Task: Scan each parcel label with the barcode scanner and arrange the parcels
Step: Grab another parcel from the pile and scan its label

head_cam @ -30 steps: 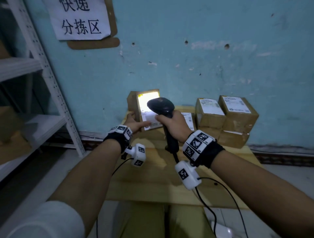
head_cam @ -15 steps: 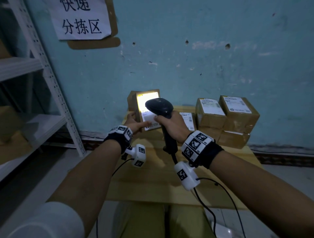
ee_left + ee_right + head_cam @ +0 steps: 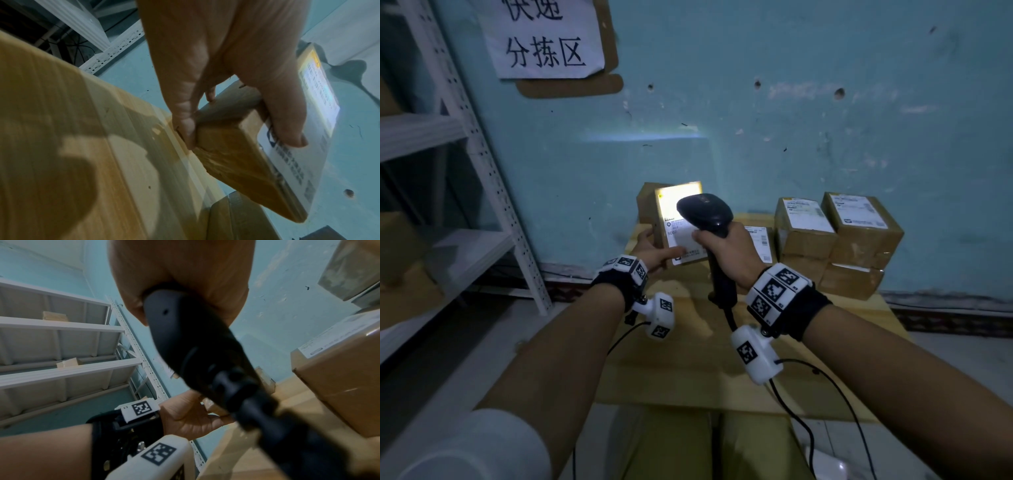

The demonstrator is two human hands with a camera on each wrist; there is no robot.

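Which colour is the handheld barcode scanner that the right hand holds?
Black. The handheld barcode scanner in the right hand shows best in the head view.

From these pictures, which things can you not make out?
- Label text on the held parcel: head view, washed out by scanner light, partly behind the scanner.
- Scanner trigger: right wrist view, hidden by the right hand; handle blurred.
- Stacked parcels: labels too small to read.
- Wall sign: top cut off by the frame edge.
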